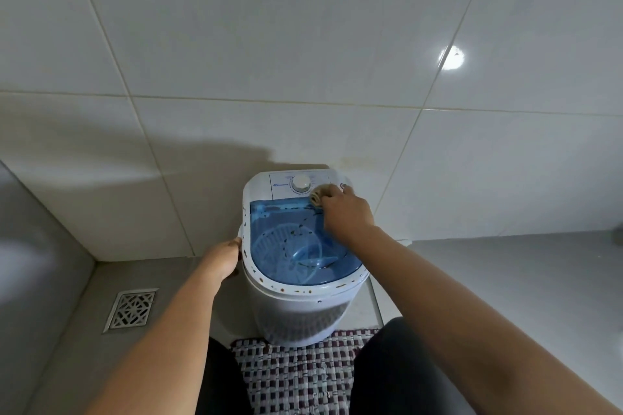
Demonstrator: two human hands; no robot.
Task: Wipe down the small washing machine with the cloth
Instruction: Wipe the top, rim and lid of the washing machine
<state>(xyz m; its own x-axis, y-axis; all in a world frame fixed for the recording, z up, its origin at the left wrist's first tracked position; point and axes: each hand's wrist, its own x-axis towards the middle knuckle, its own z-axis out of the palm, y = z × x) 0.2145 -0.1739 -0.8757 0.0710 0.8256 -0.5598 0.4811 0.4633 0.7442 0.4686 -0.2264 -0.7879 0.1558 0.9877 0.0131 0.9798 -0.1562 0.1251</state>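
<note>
Small white washing machine [296,310] sits on the floor [505,280] right vs the tiled wall [303,44], its front edge just at a woven checked mat [296,377] between my knees. My right hand [347,212] is closed round a small bunched beige cloth [316,198], pressing it on the top of the machine at the back right, where the white control panel [283,184] meets the blue see-thru lid [296,242]; cloth sits just beside the round white dial [301,184], a bit to its right. Most of the cloth is hidden under my fingers, only a wad pokes out on the left. My left hand [224,258] wraps the machine's left rim, fingers curled on the edge (thumb side I can't make out). Brown specks dot the white rim along the front & left, plus some on the lid. Thru the lid I see the ribbed tub bottom. Metal floor drain [131,310] is off to the left, well apart from the machine. Light glare on the wall, upper right.
</note>
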